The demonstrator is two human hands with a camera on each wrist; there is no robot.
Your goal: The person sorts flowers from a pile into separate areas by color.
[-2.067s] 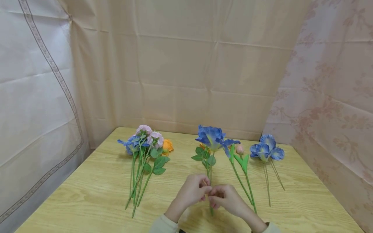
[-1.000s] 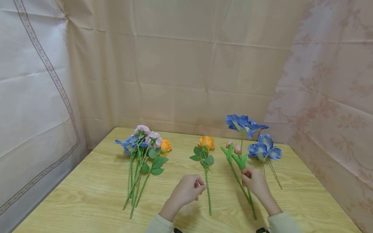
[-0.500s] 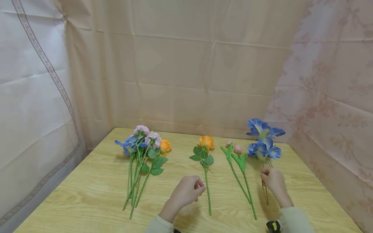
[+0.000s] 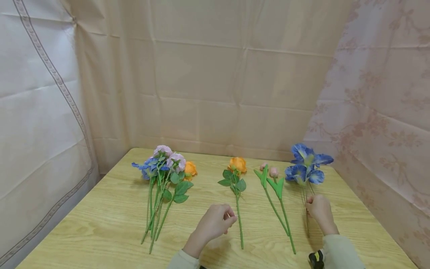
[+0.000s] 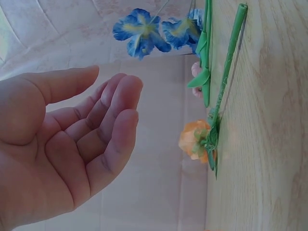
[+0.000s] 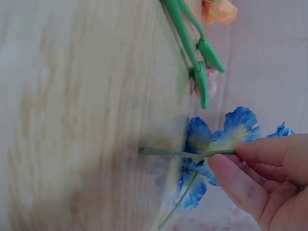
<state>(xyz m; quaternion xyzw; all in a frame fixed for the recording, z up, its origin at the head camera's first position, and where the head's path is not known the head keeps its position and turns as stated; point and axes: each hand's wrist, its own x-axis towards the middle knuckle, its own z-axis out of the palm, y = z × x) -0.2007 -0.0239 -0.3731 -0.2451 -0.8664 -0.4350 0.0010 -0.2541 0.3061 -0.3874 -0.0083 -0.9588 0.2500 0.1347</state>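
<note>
Behind everything, a beige cloth (image 4: 198, 82) hangs down in creases, and before it spreads a wooden table (image 4: 111, 224). Toward its left side lies a mixed bunch (image 4: 168, 194) of lilac, blue and orange flowers, stems crossing. Right of centre, two pink tulips (image 4: 279, 188) lie with stems meeting low down; an orange flower (image 4: 237, 164) rests alone between them and the bunch. Blue flowers (image 4: 295, 173) lie further right. Just beside the orange flower's stem hovers the person's left hand (image 4: 213, 220), fingers loosely bent, holding nothing. Past the tulips, the right hand (image 4: 320, 211) pinches a blue iris (image 4: 308, 159) by its thin stem (image 6: 216, 152), between thumb and fingertip; whether its bloom touches those blue flowers, I can't tell.
</note>
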